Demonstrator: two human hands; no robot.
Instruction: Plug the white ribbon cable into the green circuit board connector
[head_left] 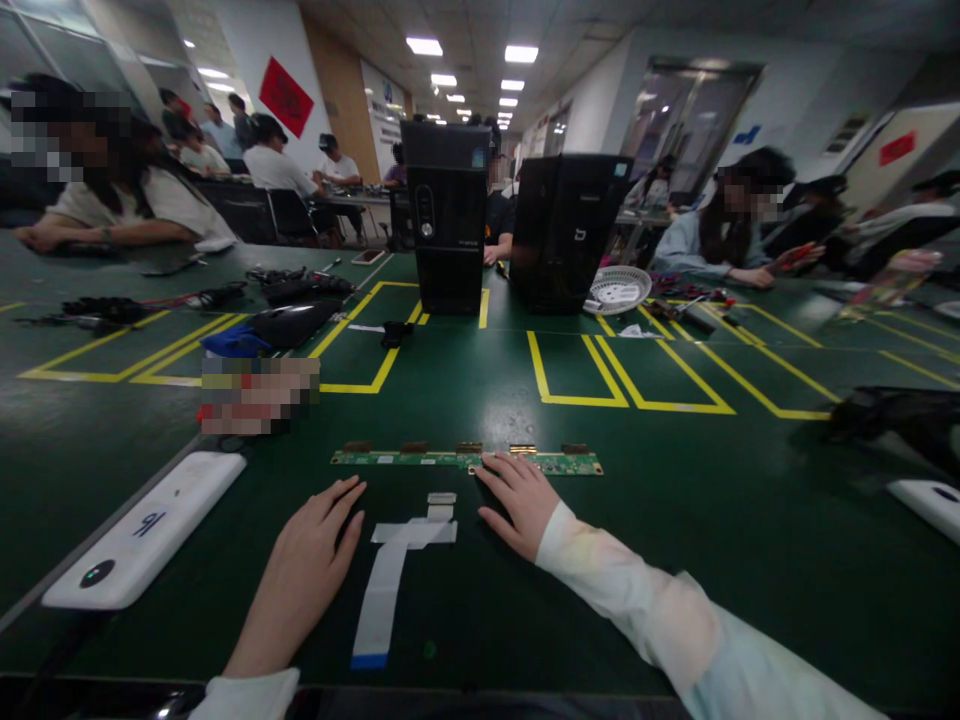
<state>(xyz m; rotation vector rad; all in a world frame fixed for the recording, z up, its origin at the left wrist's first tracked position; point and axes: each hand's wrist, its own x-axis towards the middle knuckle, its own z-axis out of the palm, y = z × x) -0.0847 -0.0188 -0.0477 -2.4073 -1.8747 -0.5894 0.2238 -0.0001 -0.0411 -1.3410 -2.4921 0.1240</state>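
A long, narrow green circuit board (pixel 409 459) lies across the green table, with several copper-coloured tabs along its far edge. My right hand (pixel 523 500) rests with its fingertips on the middle of this board, fingers spread. To the left, my left hand (pixel 319 540) lies on the tabletop, fingers stretched out and holding nothing. Between my hands is a white flat ribbon cable (pixel 381 600) with a blue end towards me. A strip of tape crosses it, and a connector sits at its far end.
A white device (pixel 146 530) lies at the left. Two black computer towers (pixel 450 220) stand at the back, near a white basket (pixel 619 289). Dark cables (pixel 289 287) and a blue-and-black pouch (pixel 262 330) lie at the back left. Other people sit around the table.
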